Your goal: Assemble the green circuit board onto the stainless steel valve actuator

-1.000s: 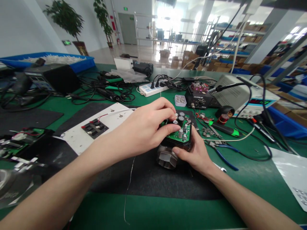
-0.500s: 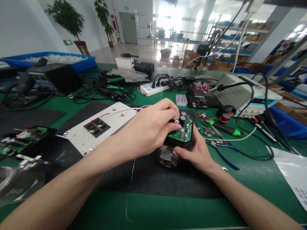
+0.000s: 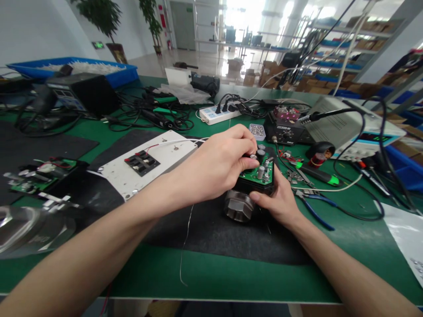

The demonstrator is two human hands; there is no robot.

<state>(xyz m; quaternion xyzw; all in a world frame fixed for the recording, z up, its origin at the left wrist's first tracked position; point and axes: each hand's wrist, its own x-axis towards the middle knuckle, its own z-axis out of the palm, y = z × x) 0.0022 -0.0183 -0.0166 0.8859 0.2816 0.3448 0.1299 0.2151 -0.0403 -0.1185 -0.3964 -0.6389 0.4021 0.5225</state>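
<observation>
A green circuit board [image 3: 261,174] with several grey and black capacitors sits in a black housing on top of a ribbed metal base [image 3: 238,206]. My left hand [image 3: 218,165] lies over the board's left side, fingers curled and pinching at the capacitors near its far edge. My right hand [image 3: 280,200] grips the housing from the near right, thumb pressed on its front edge. The unit rests on a black mat [image 3: 211,233] on the green bench.
A white plate [image 3: 145,163] with black terminals lies left of the unit. Blue-handled pliers [image 3: 312,204], a green-tipped tool [image 3: 317,175], a soldering station [image 3: 287,132], a power strip [image 3: 220,114] and tangled cables stand behind and to the right. Another board [image 3: 39,174] lies far left.
The view has shifted slightly down and left, so everything sits a little further right and higher. Both hands keep the same hold on the board unit.
</observation>
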